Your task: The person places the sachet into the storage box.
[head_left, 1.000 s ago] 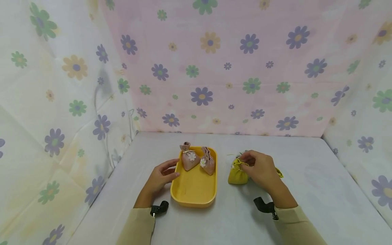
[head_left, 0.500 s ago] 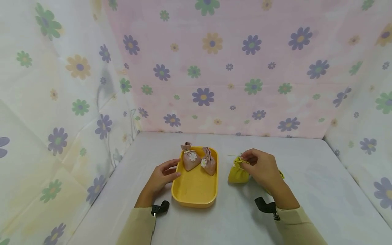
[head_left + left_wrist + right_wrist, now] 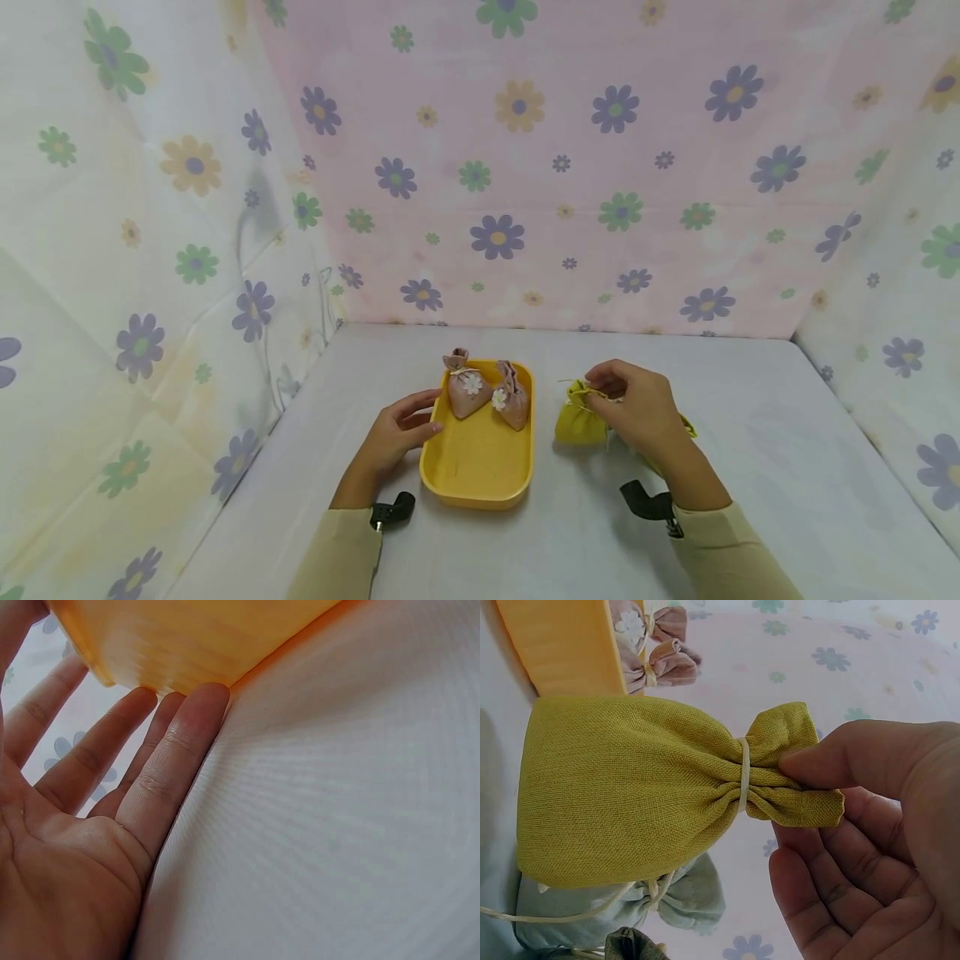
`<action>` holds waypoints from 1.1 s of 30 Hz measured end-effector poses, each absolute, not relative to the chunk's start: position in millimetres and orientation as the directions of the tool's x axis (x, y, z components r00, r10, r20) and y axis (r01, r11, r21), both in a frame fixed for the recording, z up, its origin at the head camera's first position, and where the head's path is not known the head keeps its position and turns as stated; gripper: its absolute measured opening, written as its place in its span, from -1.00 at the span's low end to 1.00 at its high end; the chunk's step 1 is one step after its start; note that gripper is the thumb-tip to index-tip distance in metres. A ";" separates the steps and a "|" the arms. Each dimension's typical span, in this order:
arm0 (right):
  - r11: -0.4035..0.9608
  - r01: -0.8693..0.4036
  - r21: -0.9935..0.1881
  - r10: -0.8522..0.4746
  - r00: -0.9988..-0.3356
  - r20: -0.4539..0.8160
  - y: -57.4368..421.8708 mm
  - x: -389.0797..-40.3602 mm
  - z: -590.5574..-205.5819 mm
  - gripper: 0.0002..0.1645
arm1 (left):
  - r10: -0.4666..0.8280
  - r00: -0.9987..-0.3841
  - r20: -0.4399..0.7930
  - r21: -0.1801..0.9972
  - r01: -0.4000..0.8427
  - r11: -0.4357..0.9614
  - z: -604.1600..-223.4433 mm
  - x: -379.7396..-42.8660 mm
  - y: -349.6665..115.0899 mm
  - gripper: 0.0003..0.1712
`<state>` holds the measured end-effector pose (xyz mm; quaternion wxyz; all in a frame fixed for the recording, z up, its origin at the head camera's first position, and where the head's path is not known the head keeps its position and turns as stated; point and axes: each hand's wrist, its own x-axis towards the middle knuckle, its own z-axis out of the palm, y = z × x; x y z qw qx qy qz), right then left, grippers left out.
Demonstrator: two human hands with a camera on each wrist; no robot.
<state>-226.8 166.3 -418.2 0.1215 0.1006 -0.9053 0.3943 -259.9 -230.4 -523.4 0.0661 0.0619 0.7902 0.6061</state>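
My right hand (image 3: pixel 637 412) pinches the gathered neck of a mustard-yellow drawstring pouch (image 3: pixel 581 421) between thumb and fingers. In the right wrist view the pouch (image 3: pixel 630 787) has a pale cord round its neck and its full body points toward the tray. My left hand (image 3: pixel 390 437) rests at the left side of a yellow tray (image 3: pixel 476 502), its thumb by the rim; in the left wrist view its straight fingers touch the outer wall (image 3: pixel 187 645). Inside the tray's far end lie two pinkish-brown pouches (image 3: pixel 467 398) (image 3: pixel 513 407) with white flowers.
A grey-green pouch (image 3: pixel 694 896) and part of a dark olive one (image 3: pixel 634 946) lie beyond the held pouch in the right wrist view. More yellow-green cloth (image 3: pixel 687 426) shows past my right wrist. Flowered curtains (image 3: pixel 495 167) enclose the white table (image 3: pixel 360 358).
The mustard-yellow pouch has shifted slightly up and left with my right hand, and its base now looks raised off the table. My left hand and the tray stay put.
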 end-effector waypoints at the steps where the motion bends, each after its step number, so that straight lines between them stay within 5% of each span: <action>1: 0.668 -0.283 -0.688 -0.088 -0.948 0.304 165.7 -226.7 -417.5 -0.75 | 0.178 -0.984 -0.029 0.966 0.019 0.258 -523.7 -260.1 -230.5 -0.36; 33: 0.623 -0.417 -0.662 -0.164 -0.897 0.411 133.9 -226.7 -386.6 -0.75 | 0.203 -0.979 -0.020 0.969 0.031 0.243 -527.6 -262.4 -233.5 -0.37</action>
